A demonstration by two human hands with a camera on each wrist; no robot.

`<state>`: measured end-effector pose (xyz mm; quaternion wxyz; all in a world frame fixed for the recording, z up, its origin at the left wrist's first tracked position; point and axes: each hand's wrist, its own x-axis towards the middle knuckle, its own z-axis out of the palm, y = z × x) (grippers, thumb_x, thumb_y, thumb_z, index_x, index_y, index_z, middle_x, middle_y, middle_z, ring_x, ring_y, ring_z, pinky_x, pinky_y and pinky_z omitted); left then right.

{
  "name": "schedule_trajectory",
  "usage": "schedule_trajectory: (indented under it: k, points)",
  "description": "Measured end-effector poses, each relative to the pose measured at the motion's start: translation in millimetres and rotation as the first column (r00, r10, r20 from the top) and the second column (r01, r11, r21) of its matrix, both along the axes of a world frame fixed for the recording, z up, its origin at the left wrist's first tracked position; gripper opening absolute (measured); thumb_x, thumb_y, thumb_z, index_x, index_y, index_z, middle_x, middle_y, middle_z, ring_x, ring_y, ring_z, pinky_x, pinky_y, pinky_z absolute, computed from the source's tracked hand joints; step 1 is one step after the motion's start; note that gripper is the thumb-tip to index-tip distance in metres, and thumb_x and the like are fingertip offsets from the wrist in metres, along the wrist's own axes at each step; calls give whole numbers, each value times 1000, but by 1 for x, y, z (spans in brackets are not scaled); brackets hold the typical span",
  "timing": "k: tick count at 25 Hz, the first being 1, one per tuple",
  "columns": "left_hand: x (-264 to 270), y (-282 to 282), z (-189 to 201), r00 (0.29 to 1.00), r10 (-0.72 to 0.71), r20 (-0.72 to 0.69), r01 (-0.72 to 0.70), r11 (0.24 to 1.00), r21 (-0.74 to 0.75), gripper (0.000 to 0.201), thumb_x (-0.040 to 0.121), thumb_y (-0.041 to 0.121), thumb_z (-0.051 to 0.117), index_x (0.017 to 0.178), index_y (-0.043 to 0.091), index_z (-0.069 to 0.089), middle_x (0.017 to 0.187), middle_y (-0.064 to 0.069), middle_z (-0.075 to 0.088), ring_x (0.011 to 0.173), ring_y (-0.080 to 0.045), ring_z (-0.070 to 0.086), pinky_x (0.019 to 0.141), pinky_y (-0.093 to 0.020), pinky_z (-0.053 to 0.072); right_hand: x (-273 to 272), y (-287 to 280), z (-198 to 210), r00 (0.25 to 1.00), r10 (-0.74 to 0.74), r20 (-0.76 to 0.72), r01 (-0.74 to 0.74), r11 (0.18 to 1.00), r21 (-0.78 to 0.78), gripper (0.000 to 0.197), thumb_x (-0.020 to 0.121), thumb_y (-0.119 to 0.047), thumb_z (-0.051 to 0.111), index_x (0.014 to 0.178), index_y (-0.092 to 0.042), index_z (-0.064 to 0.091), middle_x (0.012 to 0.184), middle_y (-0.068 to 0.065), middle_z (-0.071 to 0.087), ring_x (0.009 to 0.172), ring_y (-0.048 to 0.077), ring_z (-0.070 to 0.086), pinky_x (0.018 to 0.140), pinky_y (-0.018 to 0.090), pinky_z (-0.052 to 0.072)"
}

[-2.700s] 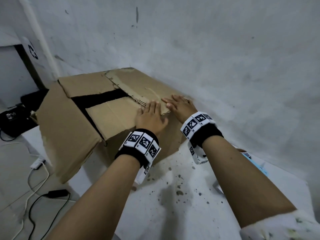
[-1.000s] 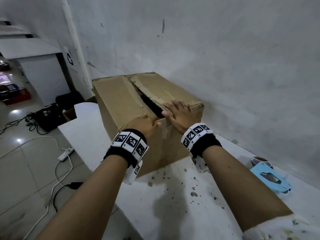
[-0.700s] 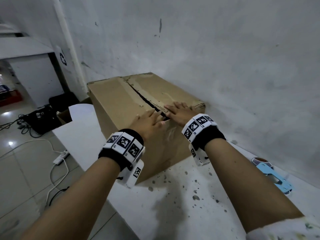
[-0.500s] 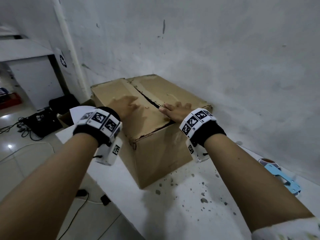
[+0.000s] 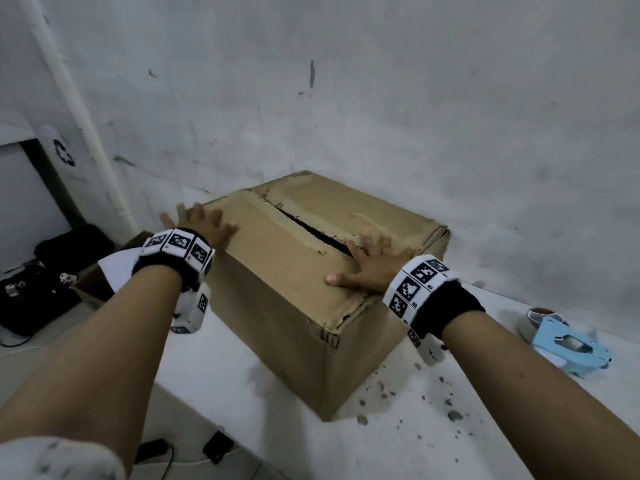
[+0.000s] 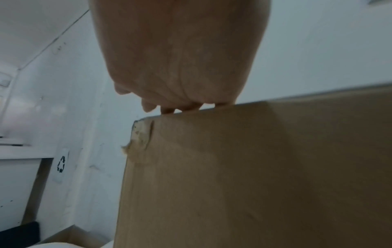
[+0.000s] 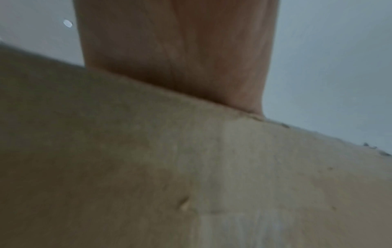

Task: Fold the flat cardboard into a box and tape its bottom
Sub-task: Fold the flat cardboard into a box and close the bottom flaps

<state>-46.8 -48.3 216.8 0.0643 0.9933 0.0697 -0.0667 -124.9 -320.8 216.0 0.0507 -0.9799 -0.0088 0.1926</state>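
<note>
A brown cardboard box (image 5: 287, 313) stands on the white table (image 5: 398, 427), its two top flaps folded down with a dark gap (image 5: 311, 232) left between them. My left hand (image 5: 199, 221) lies flat with spread fingers on the far left edge of the left flap. My right hand (image 5: 367, 268) presses flat on the near end of the flaps, over the gap. In the left wrist view the left hand (image 6: 180, 100) rests on the box's (image 6: 254, 176) top edge. In the right wrist view the palm (image 7: 176, 58) lies on the cardboard (image 7: 191, 167); its fingers are hidden.
A light blue tape dispenser (image 5: 568, 344) with a tape roll lies on the table at the right, near the wall. The wall (image 5: 381, 98) stands just behind the box. Left of the table are black equipment (image 5: 38, 282) and cables on the floor.
The flaps have come nearly together. My left hand slid from the seam's near end out to the far left edge of the top. The right hand stayed at the seam's near end.
</note>
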Motion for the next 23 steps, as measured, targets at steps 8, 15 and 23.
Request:
schedule_trajectory:
  k: [8, 15, 23]
  points:
    - [-7, -17, -8, 999, -18, 38, 21, 995, -102, 73, 84, 68, 31, 146, 34, 15, 149, -19, 21, 135, -52, 24, 113, -63, 9, -4, -11, 8, 979, -201, 21, 202, 979, -14, 93, 84, -69, 38, 151, -20, -4, 160, 0, -9, 146, 30, -12, 116, 51, -3]
    - [-10, -36, -21, 865, -487, 119, 485, 873, 50, 63, 95, 54, 17, 150, 23, 12, 160, -1, 5, 148, -23, 1, 120, -50, 3, -20, -21, 13, 968, -250, 7, 250, 968, -5, 82, 90, -59, 38, 151, -21, -1, 160, -1, -5, 147, 27, -7, 117, 44, 1]
    - [-90, -146, -18, 620, -769, 153, 784, 617, -74, 63, 93, 58, 12, 148, 27, 13, 159, 1, 12, 148, -20, 9, 118, -43, 9, -71, -84, 11, 705, -519, 484, 289, 833, 472, 27, 93, -18, 54, 116, -15, 66, 132, 11, 57, 125, 24, 49, 103, 30, 33]
